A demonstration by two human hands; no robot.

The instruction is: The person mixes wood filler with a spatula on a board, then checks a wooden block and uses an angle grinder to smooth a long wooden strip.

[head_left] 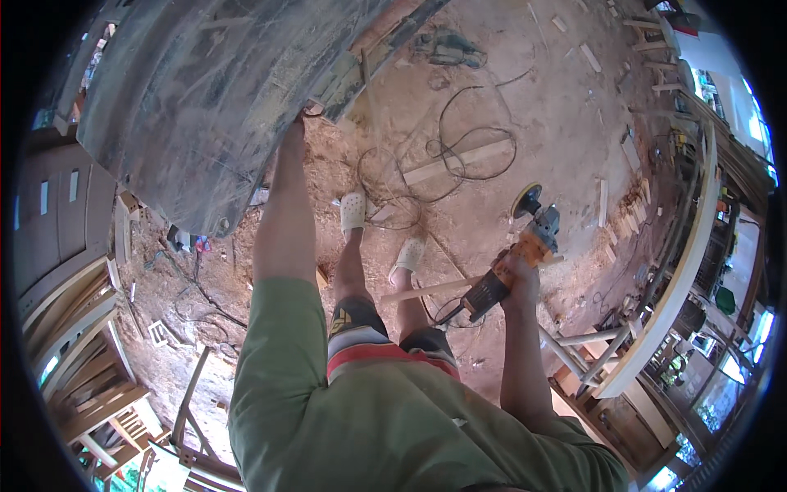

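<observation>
In my right hand (519, 269) is an orange and dark grey angle grinder (534, 244), gripped around its body. A round sanding disc (527, 200) sits at its upper end, and a dark cord trails from its lower end. My left arm reaches forward to a large, dark, worn wooden tabletop (205, 98). At the edge of that top is my left hand (308, 111), touching it or very close to it. The wood and shadow hide most of its fingers, so its grip does not show.
Looped cable (475, 156) and a wooden strip (459, 161) lie on the dusty floor ahead of my feet. A long pale beam (668, 303) stands on supports at the right. Curved wooden pieces (74, 328) are stacked at the left. Offcuts (631, 217) litter the floor.
</observation>
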